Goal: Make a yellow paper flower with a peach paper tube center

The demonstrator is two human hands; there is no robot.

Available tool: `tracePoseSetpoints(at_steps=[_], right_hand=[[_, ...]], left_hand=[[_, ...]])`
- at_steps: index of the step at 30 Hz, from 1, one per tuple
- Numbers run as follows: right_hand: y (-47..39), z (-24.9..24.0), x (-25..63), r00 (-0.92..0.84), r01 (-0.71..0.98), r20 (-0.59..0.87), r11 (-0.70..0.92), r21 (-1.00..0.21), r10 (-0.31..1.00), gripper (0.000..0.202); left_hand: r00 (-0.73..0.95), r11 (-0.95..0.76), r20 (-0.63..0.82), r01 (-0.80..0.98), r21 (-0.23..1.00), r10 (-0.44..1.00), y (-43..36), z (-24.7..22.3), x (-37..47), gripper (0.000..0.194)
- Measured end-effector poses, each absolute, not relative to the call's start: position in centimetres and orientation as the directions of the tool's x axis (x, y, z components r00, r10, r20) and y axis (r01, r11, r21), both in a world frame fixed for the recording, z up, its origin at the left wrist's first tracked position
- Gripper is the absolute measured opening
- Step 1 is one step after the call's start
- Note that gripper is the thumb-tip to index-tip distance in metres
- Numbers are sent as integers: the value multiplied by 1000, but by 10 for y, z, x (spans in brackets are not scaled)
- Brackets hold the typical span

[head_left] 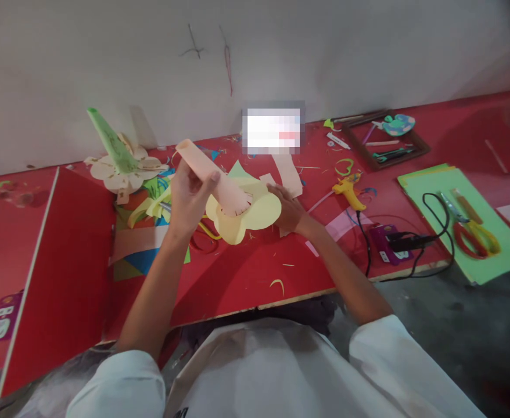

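My left hand is wrapped round a peach paper tube, its thumb lying along the side. The tube tilts, with its open end up to the left. Its lower end, cut into small tabs, rests against a pale yellow paper flower with rounded petals. At the flower's right edge, my right hand grips the paper; its fingers are partly hidden behind the petals. Both hands hold these pieces above the red table. A green pointed corner of paper shows behind the flower.
A green paper cone on a cream paper flower stands at the left, by a red upright partition. To the right lie a yellow glue gun with its cord, a purple power strip, and scissors on green paper sheets.
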State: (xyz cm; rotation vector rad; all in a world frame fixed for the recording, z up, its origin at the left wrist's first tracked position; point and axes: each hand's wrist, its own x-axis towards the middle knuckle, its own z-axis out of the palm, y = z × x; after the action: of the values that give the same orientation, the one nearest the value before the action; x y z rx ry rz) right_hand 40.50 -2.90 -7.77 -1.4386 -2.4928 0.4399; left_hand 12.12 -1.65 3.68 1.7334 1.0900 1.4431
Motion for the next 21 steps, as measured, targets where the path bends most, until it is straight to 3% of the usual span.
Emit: tracePoseSetpoints(at_steps=[2, 5, 12, 14, 18, 21], right_hand=[[-21, -79, 407, -532, 785, 87, 529, -324, 843, 56], [-17, -73, 416, -565, 774, 110, 572, -270, 817, 55], [-15, -55, 440, -464, 866, 80, 471, -170, 882, 47], [-9, -57, 453, -401, 899, 99, 412, -148, 911, 51], [7, -62, 472, -213, 967, 129, 228, -114, 968, 38], [10, -57, 469, -203, 960, 155, 228, -161, 967, 42]], left_hand=[[49, -472, 472, 204, 858, 880, -17, 40, 116, 47], [50, -478, 478, 200, 855, 877, -19, 40, 114, 49], [180, -395, 370, 125, 910, 911, -39, 18, 138, 47], [236, -374, 332, 162, 913, 913, -46, 10, 147, 46], [299, -378, 284, 328, 866, 911, -50, -4, 159, 37], [323, -370, 246, 411, 833, 914, -49, -15, 163, 37]])
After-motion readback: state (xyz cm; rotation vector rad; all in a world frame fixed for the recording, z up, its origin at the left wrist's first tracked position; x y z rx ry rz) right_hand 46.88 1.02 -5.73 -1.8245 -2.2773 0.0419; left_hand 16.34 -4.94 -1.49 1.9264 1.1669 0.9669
